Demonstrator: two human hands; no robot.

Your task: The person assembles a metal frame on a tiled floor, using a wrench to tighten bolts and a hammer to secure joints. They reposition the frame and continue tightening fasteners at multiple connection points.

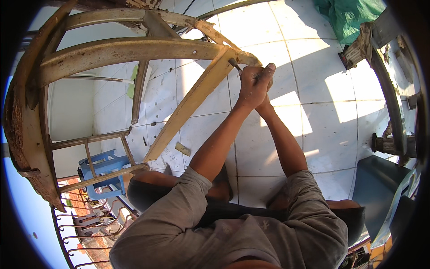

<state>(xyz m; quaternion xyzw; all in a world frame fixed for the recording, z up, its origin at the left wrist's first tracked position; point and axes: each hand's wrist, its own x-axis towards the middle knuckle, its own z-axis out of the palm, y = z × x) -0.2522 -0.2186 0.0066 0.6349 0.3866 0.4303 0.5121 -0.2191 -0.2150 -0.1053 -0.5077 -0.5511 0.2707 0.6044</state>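
Note:
My left hand (251, 87) is closed around a slim tool with a dark blunt head (232, 62) and a short thin neck; its handle is hidden in the grip. The thumb lies out on top. Pressed in behind and below is my right hand (264, 106), its fingers mostly hidden by the left. The tool's head rests at or just over the upper end of a tan flat wooden board (190, 103). That board slants down to the left and belongs to a brown curved wooden furniture frame (130, 49), worn and rough along its edges.
White floor tiles (264, 148) hold dark crumbs and a small tan wood piece (182, 149). A blue plastic stool (105, 172) stands left, by a metal railing (89, 224). At right are wooden frame parts (385, 85) and a dark grey bin-like object (378, 184); green sheeting (351, 18) lies behind.

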